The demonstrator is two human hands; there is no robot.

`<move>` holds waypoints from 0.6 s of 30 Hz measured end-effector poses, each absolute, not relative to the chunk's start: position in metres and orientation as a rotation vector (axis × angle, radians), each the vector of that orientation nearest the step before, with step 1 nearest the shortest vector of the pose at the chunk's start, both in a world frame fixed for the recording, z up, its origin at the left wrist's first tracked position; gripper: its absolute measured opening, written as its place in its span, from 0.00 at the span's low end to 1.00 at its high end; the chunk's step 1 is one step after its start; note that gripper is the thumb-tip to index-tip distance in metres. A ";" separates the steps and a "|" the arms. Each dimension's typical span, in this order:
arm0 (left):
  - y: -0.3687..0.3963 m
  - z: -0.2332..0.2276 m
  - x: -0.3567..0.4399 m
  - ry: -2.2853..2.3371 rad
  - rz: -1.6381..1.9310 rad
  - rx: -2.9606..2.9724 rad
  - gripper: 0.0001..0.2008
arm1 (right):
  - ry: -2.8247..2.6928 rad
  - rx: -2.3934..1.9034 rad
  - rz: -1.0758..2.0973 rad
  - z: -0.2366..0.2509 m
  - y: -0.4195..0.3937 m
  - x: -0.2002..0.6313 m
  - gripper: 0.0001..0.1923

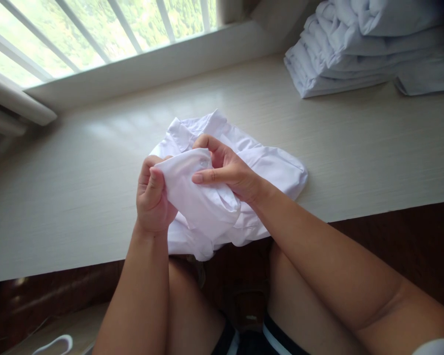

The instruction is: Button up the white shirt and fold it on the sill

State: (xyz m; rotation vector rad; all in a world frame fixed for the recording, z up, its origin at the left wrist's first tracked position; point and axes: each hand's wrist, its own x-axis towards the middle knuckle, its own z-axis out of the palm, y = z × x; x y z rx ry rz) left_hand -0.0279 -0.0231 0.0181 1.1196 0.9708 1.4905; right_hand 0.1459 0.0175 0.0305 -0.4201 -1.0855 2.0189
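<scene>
White shirt (266,167): crumpled on the near edge of the pale ledge, collar toward the window, lower part hanging over the edge above the knees.
Raised fold: a cuff-like piece of the same shirt, lifted between both hands, small button visible near its top corner.
Left hand (151,197): clenched on the left side of the fold, thumb pressed on the front of the cloth, fingers curled behind.
Right hand (229,170): grasping the fold from the right, thumb laid across the front, forefinger hooked over the top by the button.
Ledge (77,197): light wood-grain surface, running wide under the window.
Window (96,34): white bars, green foliage outside, bright light on the sill.
Stack of folded white garments (355,49): far right corner of the ledge, well apart from the shirt.
Below the ledge: dark wood panel, bare knees, dark shorts with a white stripe.
</scene>
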 end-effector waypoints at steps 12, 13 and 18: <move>-0.021 0.010 -0.034 1.088 1.424 1.147 0.16 | -1.003 -0.621 1.940 0.017 0.026 0.143 0.31; -0.021 0.009 -0.034 1.109 1.436 1.170 0.16 | -1.017 -0.647 1.924 0.015 0.026 0.143 0.30; -0.019 0.009 -0.034 1.350 1.480 1.450 0.17 | -1.169 -0.750 1.818 0.008 0.026 0.141 0.22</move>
